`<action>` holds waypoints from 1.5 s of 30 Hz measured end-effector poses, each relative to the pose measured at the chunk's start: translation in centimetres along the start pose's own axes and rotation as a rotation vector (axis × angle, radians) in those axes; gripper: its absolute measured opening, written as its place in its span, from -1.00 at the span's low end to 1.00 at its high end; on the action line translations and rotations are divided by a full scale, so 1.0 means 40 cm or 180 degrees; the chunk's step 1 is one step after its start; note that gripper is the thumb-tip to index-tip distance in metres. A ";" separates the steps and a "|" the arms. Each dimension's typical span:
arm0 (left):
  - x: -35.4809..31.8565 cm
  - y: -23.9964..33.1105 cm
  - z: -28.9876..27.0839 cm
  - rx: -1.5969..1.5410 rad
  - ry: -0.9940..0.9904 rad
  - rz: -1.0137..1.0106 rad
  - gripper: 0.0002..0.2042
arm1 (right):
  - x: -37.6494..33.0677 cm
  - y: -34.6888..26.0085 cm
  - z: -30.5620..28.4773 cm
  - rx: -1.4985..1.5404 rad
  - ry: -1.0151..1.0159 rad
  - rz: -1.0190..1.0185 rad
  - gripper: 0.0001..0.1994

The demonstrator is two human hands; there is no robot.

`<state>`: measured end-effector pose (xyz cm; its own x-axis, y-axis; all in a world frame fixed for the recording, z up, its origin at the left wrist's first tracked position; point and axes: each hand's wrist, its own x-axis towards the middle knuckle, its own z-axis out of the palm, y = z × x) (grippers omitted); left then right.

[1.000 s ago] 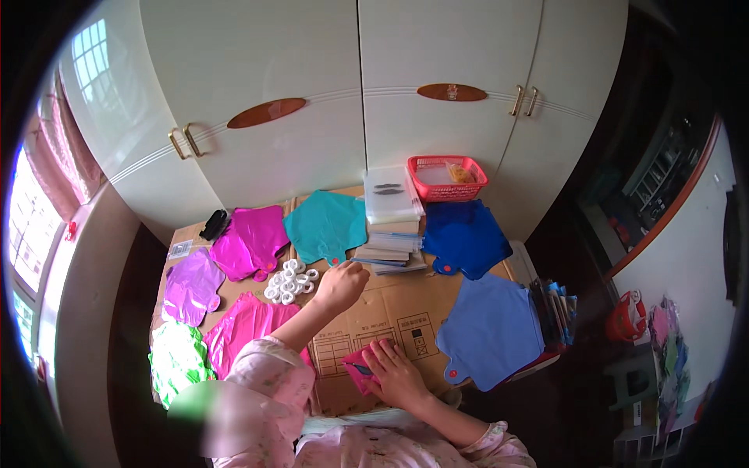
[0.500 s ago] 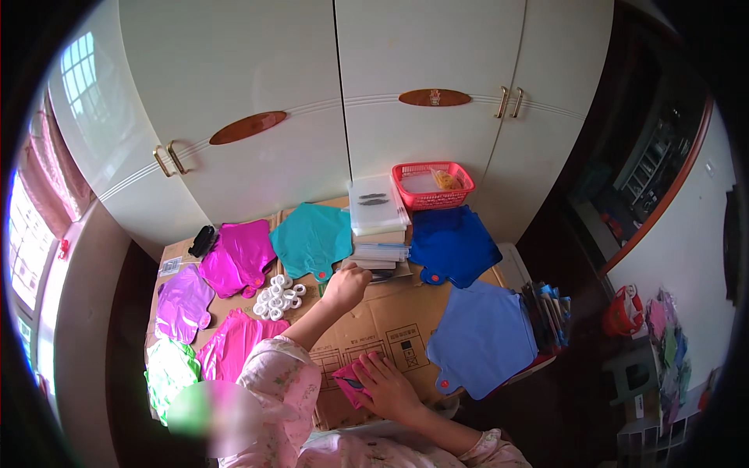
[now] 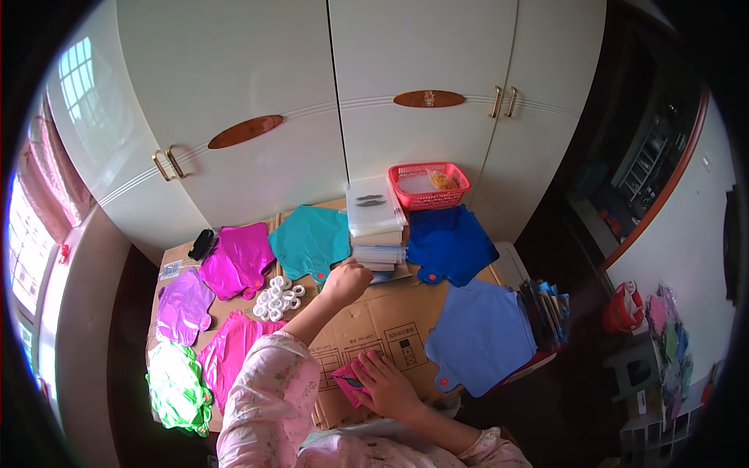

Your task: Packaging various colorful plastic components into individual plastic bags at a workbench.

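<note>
While the right hand [image 3: 388, 385] pins a folded, glossy pink pouch [image 3: 353, 390] near the brown cardboard [image 3: 406, 308]'s front edge, slackening could unfold it. The left hand [image 3: 348, 282] is curled, contents unclear.

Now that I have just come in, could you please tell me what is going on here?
A person's right hand rests on a folded pink piece on the cardboard. The left hand is by a stack of flat pieces; whether it holds anything is unclear. White rings and coloured sheets lie around.
</note>
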<state>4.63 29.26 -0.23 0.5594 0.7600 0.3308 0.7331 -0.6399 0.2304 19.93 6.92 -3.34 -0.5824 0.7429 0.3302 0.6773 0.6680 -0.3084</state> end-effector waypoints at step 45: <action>-0.002 0.084 -0.164 0.0333 0.0696 0.0650 -0.93 | -0.004 0.000 0.013 -0.0074 -0.0082 -0.0075 -0.38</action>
<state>4.52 26.29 6.50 0.6110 0.5673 0.5521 0.6564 -0.7529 0.0472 19.80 6.83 -3.85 -0.6094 0.7281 0.3138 0.6734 0.6843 -0.2799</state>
